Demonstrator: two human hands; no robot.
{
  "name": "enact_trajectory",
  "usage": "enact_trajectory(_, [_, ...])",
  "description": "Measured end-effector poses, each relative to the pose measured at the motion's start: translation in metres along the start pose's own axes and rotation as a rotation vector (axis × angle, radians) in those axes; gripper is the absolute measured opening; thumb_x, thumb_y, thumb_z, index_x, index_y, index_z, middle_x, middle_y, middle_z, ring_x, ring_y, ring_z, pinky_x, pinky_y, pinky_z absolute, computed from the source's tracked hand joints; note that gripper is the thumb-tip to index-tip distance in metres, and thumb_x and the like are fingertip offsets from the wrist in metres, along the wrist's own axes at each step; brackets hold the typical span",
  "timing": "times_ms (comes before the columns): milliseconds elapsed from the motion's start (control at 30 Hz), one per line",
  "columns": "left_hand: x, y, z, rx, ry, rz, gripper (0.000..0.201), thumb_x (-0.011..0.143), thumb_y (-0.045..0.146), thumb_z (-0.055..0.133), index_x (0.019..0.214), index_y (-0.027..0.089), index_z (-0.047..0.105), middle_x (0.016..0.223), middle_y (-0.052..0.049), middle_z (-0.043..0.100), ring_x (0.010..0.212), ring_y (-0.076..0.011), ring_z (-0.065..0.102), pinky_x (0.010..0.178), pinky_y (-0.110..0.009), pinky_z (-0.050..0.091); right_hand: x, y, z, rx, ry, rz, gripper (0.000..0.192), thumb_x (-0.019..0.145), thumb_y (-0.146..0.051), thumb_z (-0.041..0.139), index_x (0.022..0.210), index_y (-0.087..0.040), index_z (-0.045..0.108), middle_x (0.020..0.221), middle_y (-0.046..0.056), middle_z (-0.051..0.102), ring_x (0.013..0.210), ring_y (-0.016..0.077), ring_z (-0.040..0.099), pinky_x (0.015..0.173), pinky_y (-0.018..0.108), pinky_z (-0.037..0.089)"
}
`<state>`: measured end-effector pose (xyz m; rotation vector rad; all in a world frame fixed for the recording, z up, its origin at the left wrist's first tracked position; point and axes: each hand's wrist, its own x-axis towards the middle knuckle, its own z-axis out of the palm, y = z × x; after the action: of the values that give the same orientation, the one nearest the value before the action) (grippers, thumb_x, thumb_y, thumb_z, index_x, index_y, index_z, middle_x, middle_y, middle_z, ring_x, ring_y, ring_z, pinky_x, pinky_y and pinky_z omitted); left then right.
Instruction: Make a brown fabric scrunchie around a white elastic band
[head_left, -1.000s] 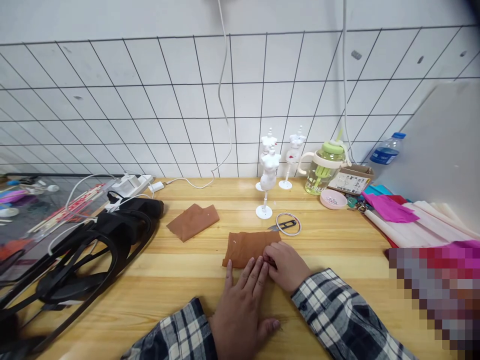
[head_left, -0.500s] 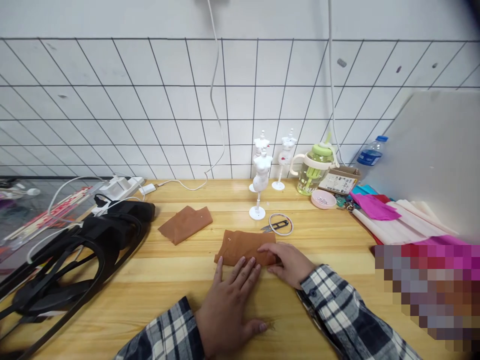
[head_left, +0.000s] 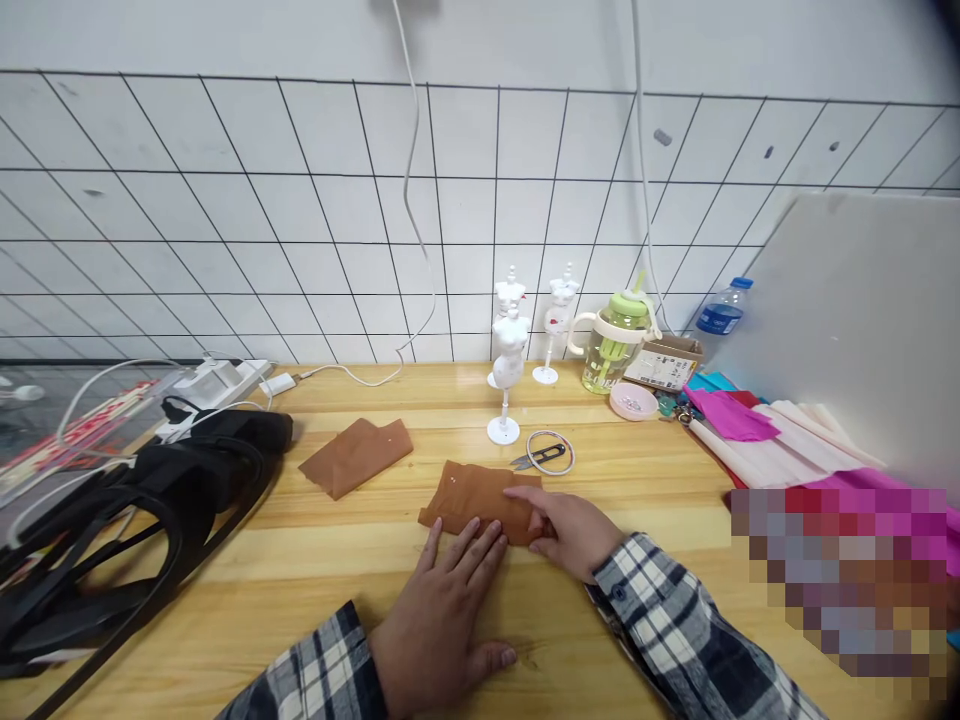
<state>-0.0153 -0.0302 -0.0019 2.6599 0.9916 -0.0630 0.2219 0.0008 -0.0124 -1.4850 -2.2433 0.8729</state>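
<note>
A folded brown cloth lies on the wooden table in front of me. My left hand lies flat on the table, fingers spread, with the fingertips at the cloth's near edge. My right hand pinches the cloth's right end between thumb and fingers. A second brown cloth piece lies to the left, apart from both hands. Small thread snips rest inside a ring just beyond the cloth.
Three small white mannequin stands stand behind the cloth. A green cup, pink dish, water bottle and rolled fabrics are at the right. Black straps and a power strip are at the left.
My right hand has slid from the cloth's near edge to its right end and taken hold of it. My left hand has drawn back slightly. The view has shifted rightward.
</note>
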Motion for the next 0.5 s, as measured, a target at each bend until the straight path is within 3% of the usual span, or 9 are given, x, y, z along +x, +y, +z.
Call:
enact_trajectory(167, [0.0, -0.002, -0.005, -0.055, -0.015, 0.007, 0.092, 0.079, 0.073, 0.043, 0.15, 0.024, 0.014, 0.157, -0.01, 0.019, 0.143, -0.035, 0.017, 0.112, -0.065, 0.004, -0.001, 0.001, -0.006, -0.093, -0.055, 0.007, 0.061, 0.07, -0.007, 0.06, 0.126, -0.029, 0.053, 0.093, -0.002, 0.067, 0.083, 0.0156, 0.061, 0.074, 0.026, 0.046])
enact_trajectory(233, [0.0, -0.001, -0.005, -0.05, 0.019, -0.008, 0.086, 0.081, 0.07, 0.043, 0.15, 0.026, 0.017, 0.155, -0.009, 0.025, 0.142, -0.0346, 0.022, 0.111, -0.068, -0.001, -0.002, -0.003, -0.008, -0.207, -0.015, -0.006, 0.06, 0.071, -0.007, 0.058, 0.127, -0.028, 0.053, 0.108, 0.002, 0.065, 0.097, 0.0184, 0.06, 0.084, 0.029, 0.046])
enact_trajectory(367, [0.0, 0.003, -0.001, -0.014, 0.136, -0.134, 0.08, 0.083, 0.068, 0.042, 0.148, 0.026, 0.025, 0.152, -0.01, 0.034, 0.136, -0.0363, 0.032, 0.108, -0.07, -0.006, -0.003, -0.017, -0.001, -0.458, 0.171, -0.055, 0.063, 0.077, -0.004, 0.049, 0.136, -0.025, 0.047, 0.147, 0.008, 0.039, 0.13, 0.0231, 0.039, 0.106, 0.038, 0.034])
enact_trajectory(500, [0.0, 0.003, 0.005, 0.001, 0.173, -0.192, 0.081, 0.083, 0.071, 0.036, 0.148, 0.023, 0.025, 0.151, -0.01, 0.034, 0.135, -0.0368, 0.032, 0.11, -0.069, 0.002, -0.007, -0.025, 0.02, -0.546, 0.182, -0.124, 0.062, 0.084, -0.019, 0.055, 0.142, -0.034, 0.038, 0.157, 0.003, 0.017, 0.141, 0.0298, 0.02, 0.111, 0.052, 0.023])
